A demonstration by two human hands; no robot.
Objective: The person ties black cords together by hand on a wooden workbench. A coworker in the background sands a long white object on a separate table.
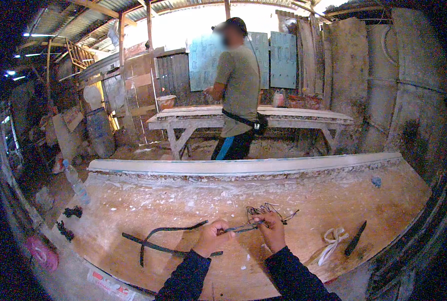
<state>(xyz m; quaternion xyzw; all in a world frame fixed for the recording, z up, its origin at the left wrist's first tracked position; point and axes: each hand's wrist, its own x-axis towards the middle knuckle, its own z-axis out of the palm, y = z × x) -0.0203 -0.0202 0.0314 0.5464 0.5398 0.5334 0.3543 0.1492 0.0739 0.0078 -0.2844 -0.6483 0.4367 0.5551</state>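
Note:
Over the middle of a plywood table (183,203), my left hand (213,239) and my right hand (270,232) are close together, both closed. Between them stretches a thin dark strip (243,228), pinched at one end by each hand. Just beyond my right hand lies a loose tangle of thin black cord (266,208), partly hidden by the fingers. Two dark flat strips rest on the wood left of my left hand: a curved strip (171,229) and a straighter strip (153,245) that crosses it.
At the right lie a white cloth strip (331,243) and a dark, knife-shaped tool (356,238). Small black bundles (73,212) and a clear plastic bottle (75,181) are at the left edge. A long white moulding (243,165) borders the far side. Beyond, a person (238,85) stands by another bench (303,115).

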